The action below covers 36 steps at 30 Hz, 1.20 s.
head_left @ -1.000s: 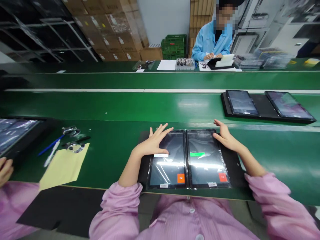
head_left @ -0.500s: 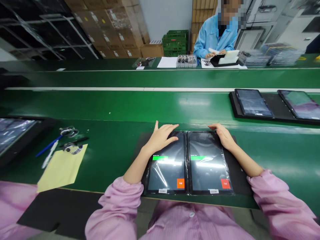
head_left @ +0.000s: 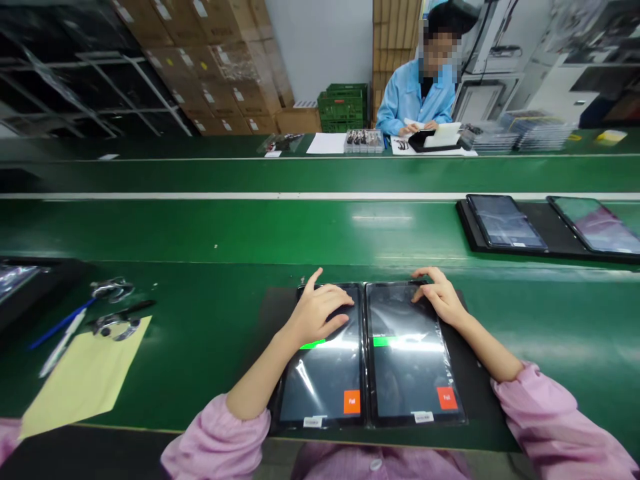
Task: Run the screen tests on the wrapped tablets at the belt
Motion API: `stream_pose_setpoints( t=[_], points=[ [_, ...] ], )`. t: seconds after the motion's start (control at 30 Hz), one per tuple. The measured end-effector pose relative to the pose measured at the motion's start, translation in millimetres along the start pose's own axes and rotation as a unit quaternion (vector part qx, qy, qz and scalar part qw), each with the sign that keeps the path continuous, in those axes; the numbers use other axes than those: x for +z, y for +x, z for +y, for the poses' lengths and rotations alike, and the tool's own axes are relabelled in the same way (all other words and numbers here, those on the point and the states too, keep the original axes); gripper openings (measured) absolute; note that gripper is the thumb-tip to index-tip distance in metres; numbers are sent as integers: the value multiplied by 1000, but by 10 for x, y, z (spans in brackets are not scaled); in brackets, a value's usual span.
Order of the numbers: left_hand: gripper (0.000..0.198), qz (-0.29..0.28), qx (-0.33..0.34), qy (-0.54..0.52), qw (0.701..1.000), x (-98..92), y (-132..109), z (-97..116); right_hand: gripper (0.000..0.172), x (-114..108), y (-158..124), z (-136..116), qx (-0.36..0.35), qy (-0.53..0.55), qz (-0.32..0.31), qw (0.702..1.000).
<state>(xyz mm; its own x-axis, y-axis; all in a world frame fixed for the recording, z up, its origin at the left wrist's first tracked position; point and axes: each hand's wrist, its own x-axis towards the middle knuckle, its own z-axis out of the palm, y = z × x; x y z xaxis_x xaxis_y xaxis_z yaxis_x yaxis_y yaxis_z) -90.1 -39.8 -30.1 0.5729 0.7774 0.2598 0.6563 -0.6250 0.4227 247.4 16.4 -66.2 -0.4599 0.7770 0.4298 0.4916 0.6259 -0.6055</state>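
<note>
Two tablets lie side by side on a black mat (head_left: 453,347) at the bench's near edge. Over the upper part of the left tablet (head_left: 320,390) is my left hand (head_left: 319,312), its fingers spread and nothing in its grasp. My right hand (head_left: 440,297) is at the top right corner of the right tablet (head_left: 407,380), fingers apart and bent over the screen and its edge. Each screen shows a green bar and a red square marked "Fail". White labels stick to both lower edges. Whether my fingertips press the glass I cannot tell.
A yellow paper (head_left: 90,373), a blue pen (head_left: 63,325) and a white pen (head_left: 63,343) lie to the left. Two more tablets rest on a black tray (head_left: 570,245) at the right. Across the bench sits a person in a blue jacket (head_left: 400,100).
My left hand has come down slightly over the left screen, partly covering its green bar. My right hand's fingers have moved in over the right screen. The camera view has tilted up.
</note>
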Motion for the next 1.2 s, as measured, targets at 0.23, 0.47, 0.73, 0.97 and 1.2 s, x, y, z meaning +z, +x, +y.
stream_pose_setpoints(
  t=[0.23,0.47,0.73,0.97,1.2],
  points=[
    [46,3,-4,0,1000,53,3,-36,67,27,1,24,20,-44,9,999],
    [34,141,-39,8,989,37,-34,-30,64,22,-11,17,20,-1,70,997],
    [34,116,-73,50,989,120,-4,-117,56,28,-15,12,-25,-75,73,994],
    [43,115,-133,-44,983,-40,26,-64,49,31,22,51,6,-90,113,990],
    [45,-85,-313,-37,945,-164,445,-60,44,22,423,143,209,135,-136,959]
  ],
)
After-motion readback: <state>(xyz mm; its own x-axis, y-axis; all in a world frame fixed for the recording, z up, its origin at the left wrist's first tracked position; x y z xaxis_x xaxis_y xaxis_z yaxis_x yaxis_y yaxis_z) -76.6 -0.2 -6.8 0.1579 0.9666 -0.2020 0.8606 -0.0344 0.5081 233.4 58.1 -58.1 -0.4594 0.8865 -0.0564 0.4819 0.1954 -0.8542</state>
